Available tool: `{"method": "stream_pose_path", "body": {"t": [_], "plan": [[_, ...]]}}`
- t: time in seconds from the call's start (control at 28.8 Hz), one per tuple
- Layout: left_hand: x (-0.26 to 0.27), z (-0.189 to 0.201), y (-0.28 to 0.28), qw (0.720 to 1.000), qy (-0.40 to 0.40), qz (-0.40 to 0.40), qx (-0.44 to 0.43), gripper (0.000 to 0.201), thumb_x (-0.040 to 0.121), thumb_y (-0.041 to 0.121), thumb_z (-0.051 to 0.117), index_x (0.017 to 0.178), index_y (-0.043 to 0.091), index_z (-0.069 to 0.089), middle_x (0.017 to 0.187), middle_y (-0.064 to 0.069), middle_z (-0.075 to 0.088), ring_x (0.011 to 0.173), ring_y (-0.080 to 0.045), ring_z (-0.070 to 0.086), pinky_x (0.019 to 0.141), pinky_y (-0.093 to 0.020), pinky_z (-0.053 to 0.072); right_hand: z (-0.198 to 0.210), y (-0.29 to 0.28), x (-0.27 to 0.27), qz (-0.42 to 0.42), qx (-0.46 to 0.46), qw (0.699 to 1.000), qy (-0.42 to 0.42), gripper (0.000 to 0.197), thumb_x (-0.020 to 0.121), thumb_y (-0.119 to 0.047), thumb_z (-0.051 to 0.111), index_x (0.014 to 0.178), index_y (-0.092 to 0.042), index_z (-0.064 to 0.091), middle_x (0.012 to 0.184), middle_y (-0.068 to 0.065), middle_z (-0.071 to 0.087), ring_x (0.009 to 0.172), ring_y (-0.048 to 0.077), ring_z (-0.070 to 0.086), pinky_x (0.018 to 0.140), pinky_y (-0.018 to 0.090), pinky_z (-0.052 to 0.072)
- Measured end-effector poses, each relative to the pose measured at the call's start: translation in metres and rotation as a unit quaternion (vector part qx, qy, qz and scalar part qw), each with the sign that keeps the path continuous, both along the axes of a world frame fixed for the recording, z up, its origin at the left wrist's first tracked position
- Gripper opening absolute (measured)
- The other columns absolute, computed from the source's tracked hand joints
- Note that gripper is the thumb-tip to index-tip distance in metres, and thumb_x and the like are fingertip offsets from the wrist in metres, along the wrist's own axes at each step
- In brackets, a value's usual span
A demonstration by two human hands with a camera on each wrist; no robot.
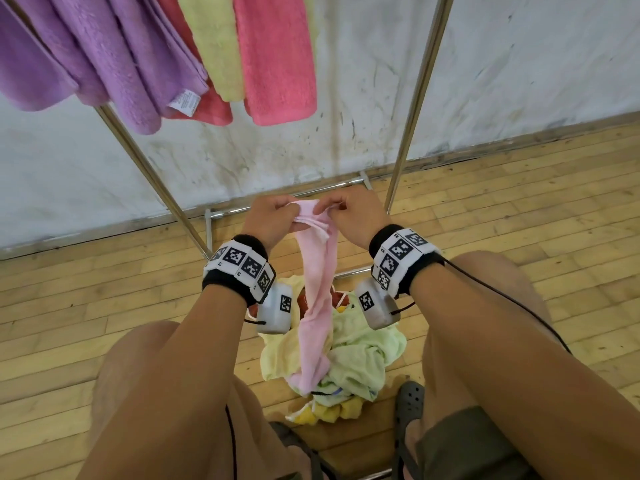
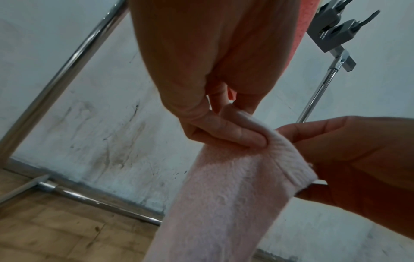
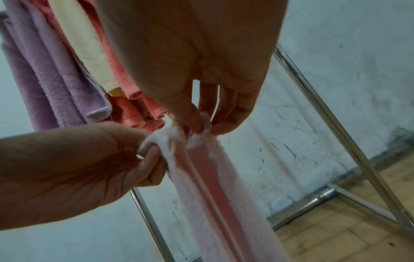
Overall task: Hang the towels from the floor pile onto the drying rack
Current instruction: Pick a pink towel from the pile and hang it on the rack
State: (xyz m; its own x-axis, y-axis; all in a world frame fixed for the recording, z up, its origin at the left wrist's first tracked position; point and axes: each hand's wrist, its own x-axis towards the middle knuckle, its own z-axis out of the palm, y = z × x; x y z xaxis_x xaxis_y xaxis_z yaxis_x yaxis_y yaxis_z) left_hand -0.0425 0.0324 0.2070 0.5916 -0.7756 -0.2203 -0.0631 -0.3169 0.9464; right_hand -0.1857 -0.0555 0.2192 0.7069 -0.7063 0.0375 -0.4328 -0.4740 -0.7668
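Note:
A pale pink towel (image 1: 317, 289) hangs in a long bunch from both my hands, and its lower end still touches the floor pile (image 1: 349, 362) of pale green and yellow towels. My left hand (image 1: 273, 216) pinches the towel's top edge between thumb and fingers. My right hand (image 1: 349, 209) pinches the same edge just beside it. The left wrist view shows my left hand (image 2: 224, 131) with the thumb pressed on the pale pink towel (image 2: 224, 203). In the right wrist view my right hand (image 3: 201, 113) nips the pale pink towel (image 3: 212, 168) by its bunched corner. The chrome drying rack (image 1: 412, 109) stands in front of me.
Purple towels (image 1: 86, 57), a yellow one (image 1: 214, 46) and coral-pink ones (image 1: 277, 57) hang on the rack at upper left. A stained white wall (image 1: 519, 64) rises behind it. My bare knees and grey sandals (image 1: 410, 407) flank the pile on the wooden floor (image 1: 536, 209).

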Motion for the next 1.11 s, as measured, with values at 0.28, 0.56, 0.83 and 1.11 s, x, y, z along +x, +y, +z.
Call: {"method": "stream_pose_path", "body": {"t": [0.28,0.56,0.83,1.11], "plan": [[-0.001,0.071,-0.016,0.999,-0.045,-0.006,-0.028,0.042,0.078,-0.006,0.054,0.043,0.017,0.059,0.048,0.003,0.053,0.051,-0.009,0.054,0.057,-0.022,0.044,0.069,-0.003,0.006,-0.007,-0.066,0.998,0.003,0.032,0.085,0.000,0.054,0.094,-0.016,0.080,0.099,0.003,0.075,0.090,0.018,0.066,0.084,0.024,0.050],[0.003,0.174,-0.008,0.996,-0.043,0.008,-0.074,0.028,0.077,-0.008,0.060,0.054,0.006,0.063,0.064,-0.011,0.061,0.075,-0.025,0.067,0.079,-0.037,0.061,0.154,0.001,0.015,-0.010,-0.034,0.996,-0.076,0.027,0.090,-0.024,0.061,0.071,-0.009,0.073,0.066,0.010,0.064,0.059,0.015,0.049,0.056,0.025,0.038],[0.004,0.267,0.003,0.991,-0.093,0.042,-0.089,0.026,0.084,-0.011,0.050,0.062,0.000,0.060,0.071,-0.016,0.062,0.068,-0.024,0.069,0.059,-0.028,0.060,0.243,0.008,0.014,0.068,-0.126,0.989,-0.022,0.018,0.083,-0.016,0.071,0.100,-0.016,0.077,0.077,0.003,0.065,0.065,0.016,0.056,0.048,0.016,0.036],[0.015,0.356,0.006,0.950,-0.307,0.038,-0.048,0.021,0.090,0.008,0.053,0.094,0.009,0.074,0.073,-0.002,0.060,0.065,-0.019,0.056,0.048,-0.021,0.045,0.334,-0.001,0.027,0.029,-0.209,0.976,-0.062,0.016,0.079,-0.030,0.078,0.085,-0.015,0.080,0.073,0.006,0.068,0.068,0.016,0.057,0.057,0.025,0.042]]}}
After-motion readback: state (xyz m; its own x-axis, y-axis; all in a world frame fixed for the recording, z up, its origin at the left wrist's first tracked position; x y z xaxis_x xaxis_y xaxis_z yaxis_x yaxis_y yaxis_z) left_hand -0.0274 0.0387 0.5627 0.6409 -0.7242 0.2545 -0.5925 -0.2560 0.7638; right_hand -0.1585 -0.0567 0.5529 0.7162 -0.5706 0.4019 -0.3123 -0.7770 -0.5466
